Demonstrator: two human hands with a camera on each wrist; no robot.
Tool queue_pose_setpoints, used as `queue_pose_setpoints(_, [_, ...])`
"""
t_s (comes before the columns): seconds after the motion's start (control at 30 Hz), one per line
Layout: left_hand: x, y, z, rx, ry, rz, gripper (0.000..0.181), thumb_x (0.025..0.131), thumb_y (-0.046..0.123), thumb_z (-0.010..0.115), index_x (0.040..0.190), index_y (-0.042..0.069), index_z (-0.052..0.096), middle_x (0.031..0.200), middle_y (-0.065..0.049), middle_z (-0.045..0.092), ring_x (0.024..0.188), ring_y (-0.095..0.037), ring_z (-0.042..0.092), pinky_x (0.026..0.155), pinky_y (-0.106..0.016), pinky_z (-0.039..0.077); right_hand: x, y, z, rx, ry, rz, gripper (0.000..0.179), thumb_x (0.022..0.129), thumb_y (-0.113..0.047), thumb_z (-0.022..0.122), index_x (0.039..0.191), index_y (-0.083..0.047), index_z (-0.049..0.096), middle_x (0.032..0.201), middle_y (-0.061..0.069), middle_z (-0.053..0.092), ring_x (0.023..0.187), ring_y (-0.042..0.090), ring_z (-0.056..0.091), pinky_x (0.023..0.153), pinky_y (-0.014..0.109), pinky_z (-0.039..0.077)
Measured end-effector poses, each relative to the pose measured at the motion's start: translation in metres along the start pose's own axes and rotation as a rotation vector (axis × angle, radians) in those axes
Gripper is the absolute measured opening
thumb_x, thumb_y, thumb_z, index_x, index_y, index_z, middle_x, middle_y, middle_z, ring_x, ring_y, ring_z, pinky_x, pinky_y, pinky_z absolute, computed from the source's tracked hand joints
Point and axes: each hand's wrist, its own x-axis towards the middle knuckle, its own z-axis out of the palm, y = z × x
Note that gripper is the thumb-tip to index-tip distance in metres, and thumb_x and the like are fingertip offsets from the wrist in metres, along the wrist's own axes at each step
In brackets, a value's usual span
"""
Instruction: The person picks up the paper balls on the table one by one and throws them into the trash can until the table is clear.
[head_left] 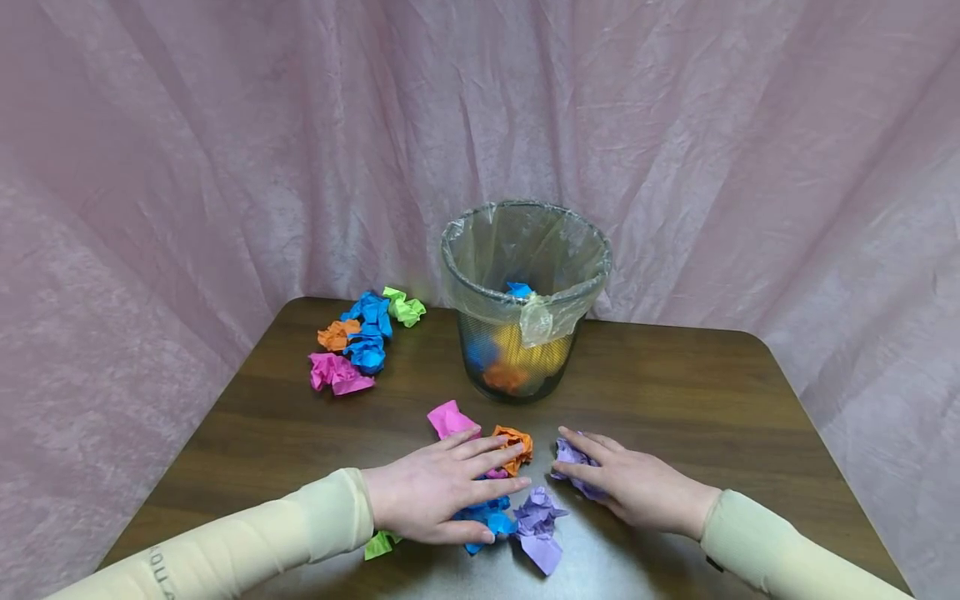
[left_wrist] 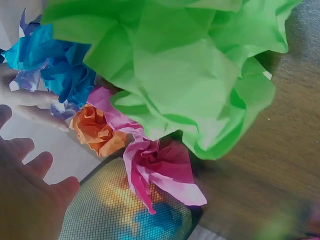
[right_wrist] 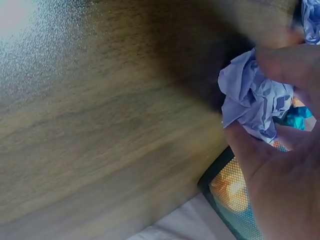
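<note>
We locate the first purple paper ball (right_wrist: 255,97) on the near part of the surface (head_left: 660,383), in front of and to the right of the mesh bin (head_left: 517,395). The right hand (head_left: 637,487) grips this ball between thumb and fingers. The left hand (head_left: 442,483) is spread flat with fingers extended, above a cluster made up of a pink ball (head_left: 450,419), an orange ball (left_wrist: 97,132), a blue ball (head_left: 491,511) and a green ball (left_wrist: 175,75); we cannot tell whether it presses on them. A second purple ball (head_left: 538,521) lies between the hands.

Handling: we judge each ball to be very light, springy and easily compressed, with creases that give good friction. Damage is of little concern, but loose corners may unfold or catch on a neighbour. We recommend taking hold across the widest crumpled part, thumb opposite fingers, with light pressure. We avoid single projecting flaps, such as the second purple ball's near corner, since these may pull open.
</note>
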Motion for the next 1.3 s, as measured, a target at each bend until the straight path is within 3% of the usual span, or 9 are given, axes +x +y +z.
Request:
queue_pose_setpoints(0.27, [0.006,0.002,0.004,0.027,0.013,0.012,0.071,0.104,0.066,0.03,0.164,0.028,0.028,0.171,-0.002,0.009,0.156,-0.029,0.015,0.123,-0.053,0.016,0.002,0.001,0.002,0.018,-0.073,0.043,0.06,0.093,-0.018,0.076,0.149,-0.028,0.056,0.157,0.021,0.041,0.131,0.035,0.054,0.096,0.051,0.054])
queue_pose_setpoints(0.53, [0.009,0.004,0.006,0.045,0.023,0.021,0.071,0.104,0.066,0.031,0.163,0.027,0.03,0.171,-0.004,0.01,0.156,-0.027,0.013,0.122,-0.054,0.018,0.004,-0.001,0.0,0.102,-0.182,0.142,0.075,0.085,-0.01,0.076,0.153,-0.028,0.051,0.161,0.022,0.035,0.136,0.036,0.049,0.103,0.053,0.049])
queue_pose_setpoints(0.63, [0.01,0.004,0.006,0.046,0.023,0.021,0.07,0.104,0.066,0.03,0.163,0.028,0.028,0.171,-0.004,0.01,0.156,-0.028,0.013,0.122,-0.054,0.019,0.004,-0.001,0.002,0.068,-0.135,0.117,0.071,0.084,-0.004,0.075,0.15,-0.026,0.056,0.155,0.022,0.043,0.133,0.035,0.052,0.1,0.052,0.051])
queue_pose_setpoints(0.83, [0.012,0.005,0.007,0.056,0.028,0.022,0.07,0.104,0.066,0.03,0.163,0.028,0.028,0.171,-0.005,0.011,0.155,-0.031,0.017,0.122,-0.054,0.021,0.005,0.004,0.011,-0.024,0.049,-0.003,0.04,0.091,-0.01,0.076,0.13,-0.019,0.072,0.135,0.017,0.063,0.115,0.03,0.064,0.09,0.045,0.057])
queue_pose_setpoints(0.97, [0.013,0.005,0.007,0.051,0.027,0.02,0.07,0.104,0.066,0.03,0.164,0.029,0.028,0.171,-0.005,0.012,0.155,-0.031,0.018,0.122,-0.054,0.021,0.006,0.006,0.014,-0.037,0.117,-0.046,0.029,0.089,-0.01,0.079,0.117,-0.018,0.076,0.128,0.013,0.067,0.105,0.025,0.067,0.084,0.04,0.059])
queue_pose_setpoints(1.3, [0.015,0.005,0.004,0.06,0.027,0.036,0.07,0.105,0.065,0.029,0.163,0.026,0.031,0.17,-0.006,0.016,0.155,-0.03,0.019,0.123,-0.051,0.02,0.006,0.006,0.02,-0.091,0.225,-0.058,0.02,0.082,-0.009,0.084,0.099,-0.018,0.078,0.107,0.002,0.07,0.087,0.017,0.063,0.072,0.032,0.057])
